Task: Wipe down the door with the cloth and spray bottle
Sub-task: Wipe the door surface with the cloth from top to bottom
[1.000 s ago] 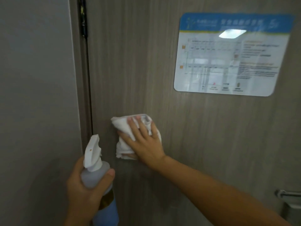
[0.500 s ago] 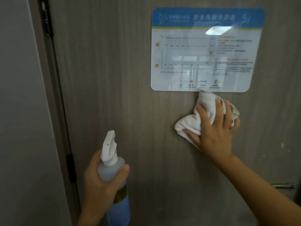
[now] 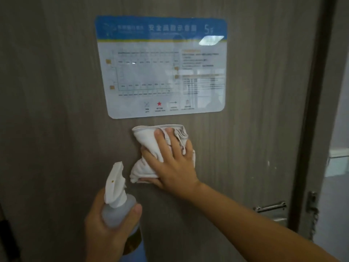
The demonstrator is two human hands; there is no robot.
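As left hand (image 3: 103,235) grips bottle (image 3: 118,209), right hand (image 3: 174,164) presses cloth (image 3: 144,138) on door (image 3: 56,110).

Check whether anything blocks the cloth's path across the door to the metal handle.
Nothing visible does. The right hand presses the crumpled white cloth against the grey wood-grain door; only bare panel lies between it and the silver metal handle. The blue-and-white laminated sign sits above, off that path.

Open runs: bare grey-brown wood-grain door (image 3: 56,110) left of glossy blue-and-white laminated sign (image 3: 162,72), plus strip to its right. Obstacles: silver metal lever handle (image 3: 270,206) lower right, dark door frame (image 3: 311,129) beyond.
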